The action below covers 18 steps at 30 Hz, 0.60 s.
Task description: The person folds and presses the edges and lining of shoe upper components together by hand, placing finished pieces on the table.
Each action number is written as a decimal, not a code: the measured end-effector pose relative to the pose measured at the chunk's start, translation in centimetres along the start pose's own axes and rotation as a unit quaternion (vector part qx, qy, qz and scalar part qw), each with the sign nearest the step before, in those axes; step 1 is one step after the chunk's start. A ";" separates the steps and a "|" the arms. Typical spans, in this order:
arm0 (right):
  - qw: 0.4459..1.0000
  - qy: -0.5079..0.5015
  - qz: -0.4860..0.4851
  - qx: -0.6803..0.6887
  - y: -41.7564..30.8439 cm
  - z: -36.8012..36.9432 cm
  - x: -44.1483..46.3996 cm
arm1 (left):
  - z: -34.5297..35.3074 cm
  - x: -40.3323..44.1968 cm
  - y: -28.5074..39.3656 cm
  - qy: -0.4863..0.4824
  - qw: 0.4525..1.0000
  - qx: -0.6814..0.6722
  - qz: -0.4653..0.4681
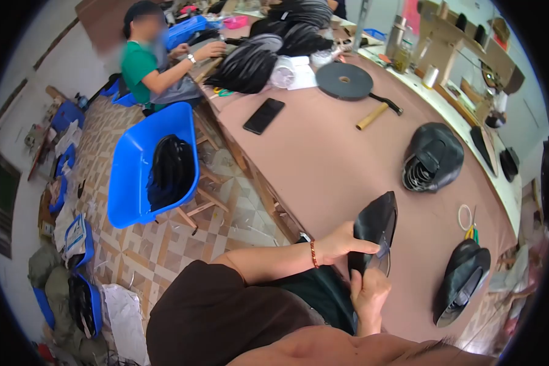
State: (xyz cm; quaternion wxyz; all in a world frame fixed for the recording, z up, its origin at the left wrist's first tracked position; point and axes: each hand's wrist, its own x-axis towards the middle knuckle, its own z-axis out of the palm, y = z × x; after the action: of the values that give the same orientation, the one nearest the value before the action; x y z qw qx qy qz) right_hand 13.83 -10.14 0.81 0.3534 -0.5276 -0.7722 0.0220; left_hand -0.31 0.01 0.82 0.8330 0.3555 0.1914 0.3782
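A black leather shoe upper (374, 222) is held over the table's near edge, its pointed end away from me. My left hand (341, 245) grips its left side, thumb across the opening. Around the lower end my right hand (369, 293) is closed, thumb pressed on the piece. Some of the fingers of both hands are hidden behind the leather. More black uppers lie on the brown table (305, 165): a stacked bundle (432, 157) beyond my hands and another pile (462, 282) to the right.
A hammer (372, 116), a dark tape roll (344, 80), a phone (264, 116) and scissors (471, 233) lie on the table. A blue tub (128, 171) with black pieces stands left. A co-worker (149, 67) sits at the far left side.
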 end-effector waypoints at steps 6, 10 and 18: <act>0.999 0.010 0.003 -0.044 -0.6 -1.6 -1.0 | 0.1 0.8 -2.6 0.057 0.991 -0.111 -0.054; 0.981 0.123 0.007 -0.151 -0.1 -7.9 -5.0 | -4.1 2.4 -3.5 -0.044 0.995 0.090 0.022; 0.887 -0.002 0.201 -0.416 5.6 -13.8 -14.2 | -4.9 2.6 -5.4 -0.008 0.942 0.328 0.071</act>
State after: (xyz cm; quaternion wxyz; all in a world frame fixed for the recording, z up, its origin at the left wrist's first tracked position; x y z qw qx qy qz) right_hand 28.90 -24.13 1.46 0.0880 -0.7700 -0.5886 -0.2298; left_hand 1.18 1.73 -6.62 0.6428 0.6247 0.2720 0.3500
